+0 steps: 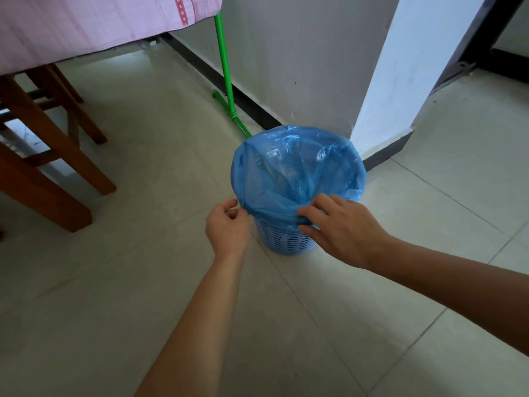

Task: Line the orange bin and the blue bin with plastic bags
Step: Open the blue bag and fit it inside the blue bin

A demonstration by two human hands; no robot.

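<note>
— What are your hands doing at the blue bin (286, 239)?

— My left hand (227, 229) is at the near-left side of its rim. Its grip is pressed together, thumb and forefinger pinching the edge of the blue plastic bag (300, 173) where it folds over the rim. My right hand (340, 229) is at the near-right side of the rim; its fingers are curled over the folded bag edge and press it down against the bin's outer wall, thumb below, so that grip is closed on the bag too.

— And how does the bag sit in the bin?

— It hangs inside, open at the top, and its edge is turned out over the rim all the way round. Below the fold, on the side nearest me, the bin's slotted wall shows bare. The bin stands upright on the tiled floor (143, 267).

— What is behind the bin?

— Just beyond it is the corner of a white wall (300, 67) with a dark skirting. A green pole (224, 67) leans along that wall, beyond the bin to its left, its foot coming down close behind the rim. Farther left of the bin stand wooden legs (57, 144), and above them hangs a pink cloth (86, 24).
</note>
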